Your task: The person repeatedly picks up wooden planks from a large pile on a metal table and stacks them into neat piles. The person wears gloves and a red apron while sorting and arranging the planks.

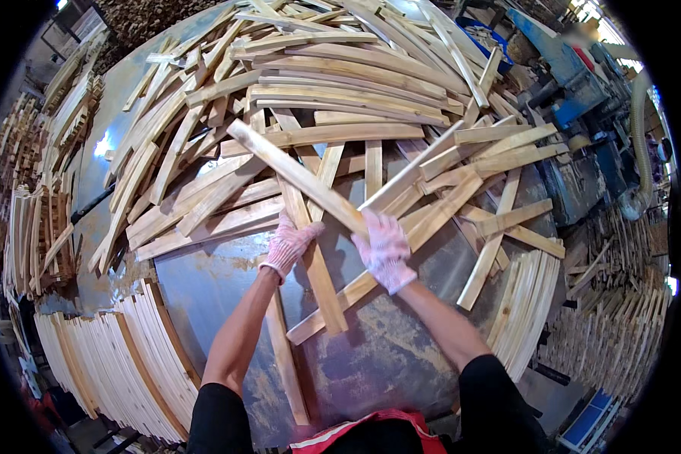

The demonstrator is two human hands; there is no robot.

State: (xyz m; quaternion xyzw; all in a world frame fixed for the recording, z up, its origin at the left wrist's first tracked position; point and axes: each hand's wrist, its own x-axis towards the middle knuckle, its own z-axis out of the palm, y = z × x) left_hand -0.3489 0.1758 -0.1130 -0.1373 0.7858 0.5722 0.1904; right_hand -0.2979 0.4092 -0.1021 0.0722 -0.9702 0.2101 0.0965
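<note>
My right hand (pixel 384 250), in a pale pink-and-white knit glove, is closed round the near end of a wooden slat (pixel 295 175). That slat slants up and away to the left, over the others. My left hand (pixel 289 244), gloved alike, is closed at the edge of a second slat (pixel 324 291), which points toward me; the glove hides part of the grip. Beneath my right wrist another slat (pixel 340 297) runs diagonally across the metal table (pixel 386 356). A single slat (pixel 286 363) lies lengthwise, close to my left forearm.
A large jumbled heap of slats (pixel 356 76) covers the table's far side. Neat rows of slats stand at the near left (pixel 121 363) and near right (pixel 523 310). Beyond the right edge is a blue machine (pixel 575 83) with a hose (pixel 640 144). More wood stacks (pixel 41 234) line the left.
</note>
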